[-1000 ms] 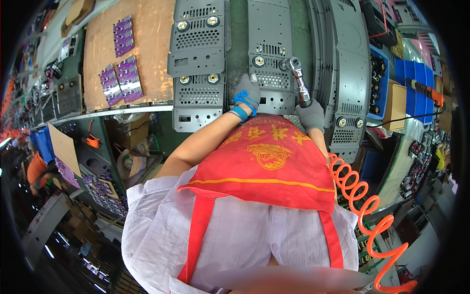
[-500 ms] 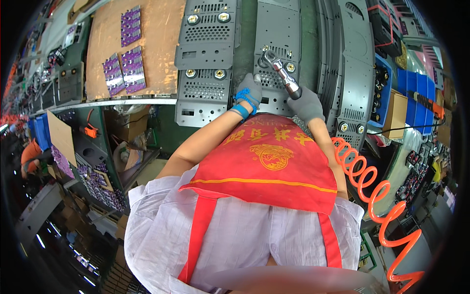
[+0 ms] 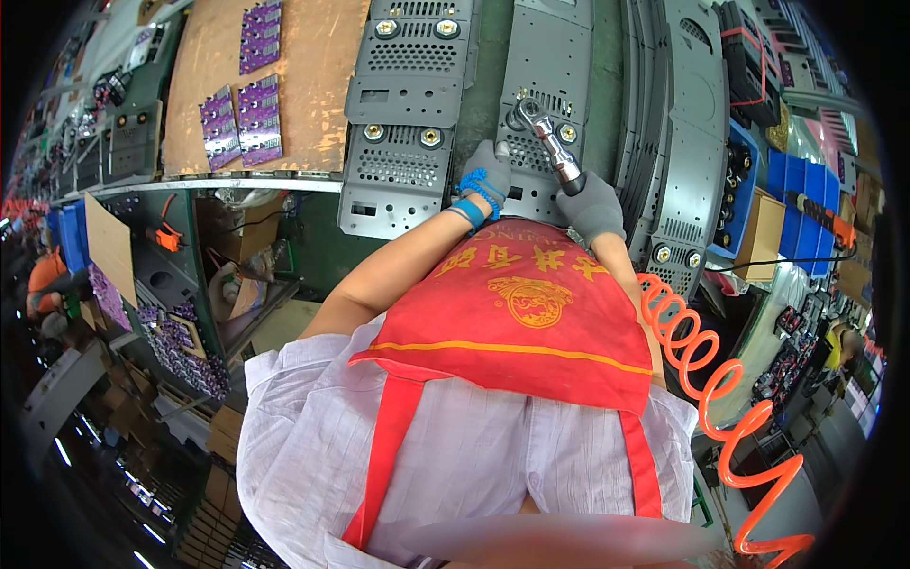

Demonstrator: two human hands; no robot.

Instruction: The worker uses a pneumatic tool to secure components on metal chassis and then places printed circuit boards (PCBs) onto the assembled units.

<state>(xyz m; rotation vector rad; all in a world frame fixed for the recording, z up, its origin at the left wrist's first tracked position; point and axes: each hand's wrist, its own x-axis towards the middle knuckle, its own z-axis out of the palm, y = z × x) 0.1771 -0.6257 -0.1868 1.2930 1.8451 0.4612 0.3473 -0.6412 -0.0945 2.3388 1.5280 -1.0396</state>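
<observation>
My right hand [image 3: 593, 205], in a grey glove, is wrapped round the dark grip of a chrome ratchet wrench [image 3: 550, 139]. The wrench's head is over the left brass fitting of a perforated grey metal panel [image 3: 547, 59] and hides that fitting. A second brass nut [image 3: 567, 134] shows uncovered to the right of the tool. At the panel's left edge my left hand [image 3: 487, 174], gloved in grey with a blue band at the wrist, is closed on the metal. Its thumb lies on top, while the other fingers are largely hidden.
More panels with brass fittings [image 3: 405, 87] lie overlapped on the left, and others [image 3: 687, 123] stand stacked on the right. Purple circuit boards [image 3: 259, 119] rest on a wooden board [image 3: 318, 95]. An orange coiled hose [image 3: 722, 379] hangs by my right arm. Blue bins [image 3: 801, 190] stand at far right.
The wrench head stays at the left fitting, while its handle has shifted very slightly. The whole view has moved a little; both hands keep their holds.
</observation>
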